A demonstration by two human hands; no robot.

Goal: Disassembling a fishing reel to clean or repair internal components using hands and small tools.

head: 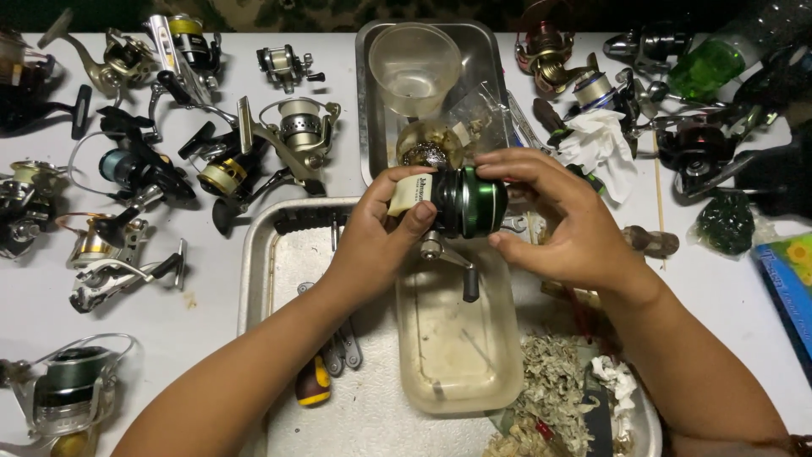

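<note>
Green spincast reel (461, 201): held up between both hands above the clear plastic tub (461, 338) that sits in the big metal tray (254, 279). Left hand (381, 228) clamped on the cream-coloured rear end, thumb on top, fingers wrapped beneath. Right hand (562, 224) closed around the glossy green front cone, fingertips (495, 165) on its upper edge, thumb under. Crank handle (452, 267) hanging down from the body, free of either hand. Probably compact and fairly heavy for its bulk, rigid, metal and hard plastic. Shiny cone likely slick, more so if greasy, so best gripped round the ribbed rings, not the smooth taper. Handle arm and knob look like the weak part; better not to carry by them. Body itself seems the safe place to grip. Round about on the white table (211, 279): many spinning reels (224, 173), a second metal tray (372, 127) with a clear cup (414, 68), crumpled tissue (600, 144), a yellow-and-black screwdriver handle (313, 385), a heap of debris (554, 398).
</note>
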